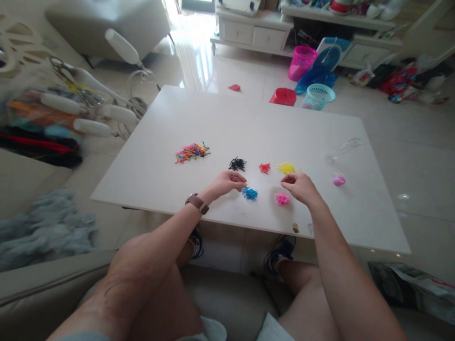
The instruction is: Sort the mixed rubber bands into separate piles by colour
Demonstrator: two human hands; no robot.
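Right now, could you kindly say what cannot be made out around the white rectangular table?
Head view:
Tiny yellow strip at the bare left hand: too small to tell whether pinched.
Bare right hand: detail too small to show whether it holds anything.
Transparent colourless object: blurred, exact shape lost.

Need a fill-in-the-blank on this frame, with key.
The left hand has a ____ strap at its wrist.
The right hand is nearest the yellow pile and the ____ pile.
In the picture, the mixed-color pile lies to the ____ of the black pile.
Between the black pile and the yellow pile lies the ____ pile.

brown; pink; left; red
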